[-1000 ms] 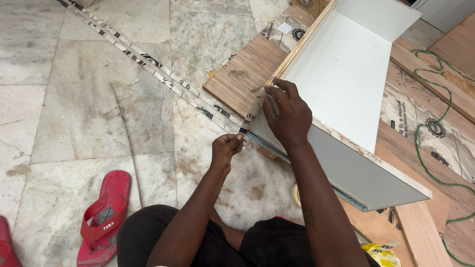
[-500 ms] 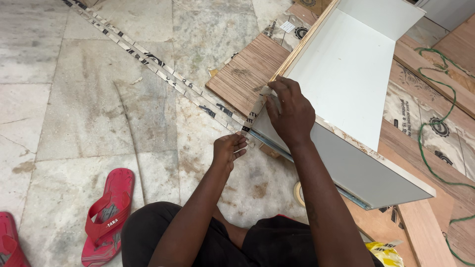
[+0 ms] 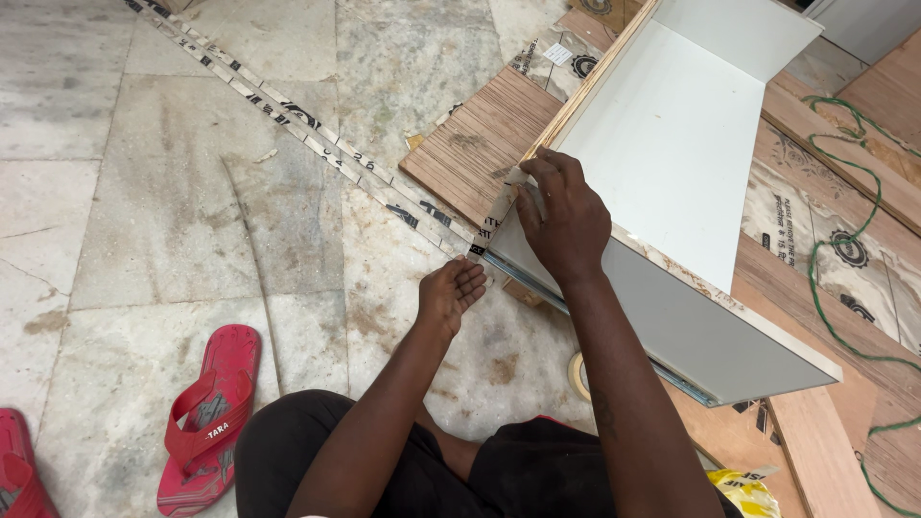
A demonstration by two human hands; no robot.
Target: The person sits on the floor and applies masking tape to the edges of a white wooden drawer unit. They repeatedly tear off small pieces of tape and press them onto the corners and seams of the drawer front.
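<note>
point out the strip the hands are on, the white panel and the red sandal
printed strip (image 3: 491,219), head view, stretch between the two hands
white panel (image 3: 672,144), head view, middle of the white face
red sandal (image 3: 206,422), head view, its straps

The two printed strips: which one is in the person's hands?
The short strip at the white panel's edge, pinched between both hands. The long strip lies untouched on the floor.

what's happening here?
A person sits on the marble floor working on a white panel box. The right hand presses a thin printed strip against the box's corner edge, while the left hand holds the strip's lower end. A longer strip lies across the floor, red sandals to the left, and a green cord on the boards at right.
</note>
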